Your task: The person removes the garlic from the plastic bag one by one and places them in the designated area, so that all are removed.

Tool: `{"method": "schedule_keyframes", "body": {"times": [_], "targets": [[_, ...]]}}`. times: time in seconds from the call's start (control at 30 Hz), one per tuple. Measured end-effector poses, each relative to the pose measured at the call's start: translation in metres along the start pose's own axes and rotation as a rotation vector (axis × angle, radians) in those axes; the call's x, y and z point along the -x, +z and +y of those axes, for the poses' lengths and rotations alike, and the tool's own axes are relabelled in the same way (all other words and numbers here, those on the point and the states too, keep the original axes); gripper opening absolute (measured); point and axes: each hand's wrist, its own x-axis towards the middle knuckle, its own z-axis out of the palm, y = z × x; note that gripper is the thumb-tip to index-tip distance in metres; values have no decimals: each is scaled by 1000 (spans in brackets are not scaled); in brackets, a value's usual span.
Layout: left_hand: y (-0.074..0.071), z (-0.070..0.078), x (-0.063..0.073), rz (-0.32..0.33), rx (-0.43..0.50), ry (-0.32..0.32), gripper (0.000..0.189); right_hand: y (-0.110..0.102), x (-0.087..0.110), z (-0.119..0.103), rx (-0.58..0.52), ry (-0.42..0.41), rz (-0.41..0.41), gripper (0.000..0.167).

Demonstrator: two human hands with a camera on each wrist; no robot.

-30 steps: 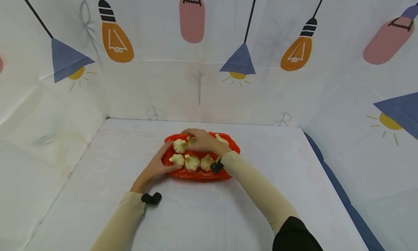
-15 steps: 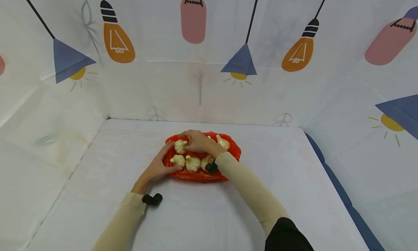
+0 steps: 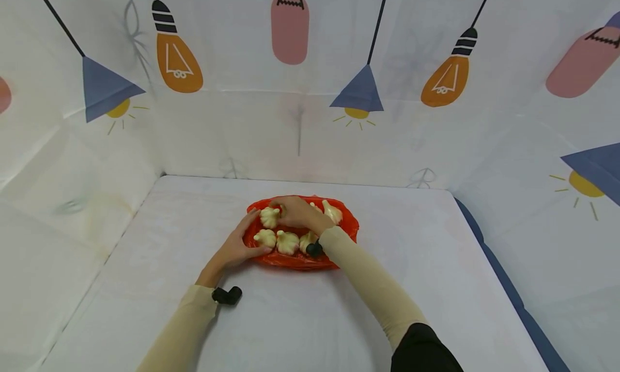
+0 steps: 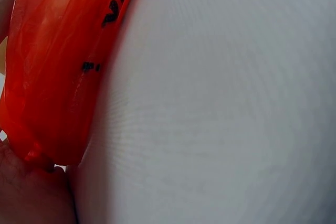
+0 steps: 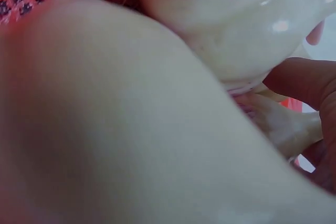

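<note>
Several pale garlic bulbs (image 3: 288, 243) sit in two rows on a red plastic bag (image 3: 296, 262) in the head view. My left hand (image 3: 236, 250) holds the bag's left end, thumb in front and fingers behind; in the left wrist view its palm (image 4: 31, 192) touches the red plastic. Over the back row, my right hand (image 3: 299, 213) has its fingers curled round a bulb, mostly hidden under it, beside the back-left bulb (image 3: 269, 217). Close up in the right wrist view, fingers (image 5: 304, 80) lie against a bulb with a stem (image 5: 294, 132); a larger bulb (image 5: 226, 30) fills the top.
The bag lies on a white table (image 3: 300, 318) near its back edge. White cloth walls (image 3: 242, 130) printed with lamps and bulbs stand behind and at both sides. A blue strip (image 3: 504, 275) runs along the right edge.
My right hand has shifted slightly left and its forearm has swung left, uncovering more of the bulbs at the back right. The left hand keeps its place on the bag.
</note>
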Motion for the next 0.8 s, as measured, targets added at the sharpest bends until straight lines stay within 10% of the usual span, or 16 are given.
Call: {"method": "schedule_keyframes", "body": {"times": [0.8], "targets": [[0,-1,-1,8,-5,-38,108,3,3,2,-123,5,21,46]]}}
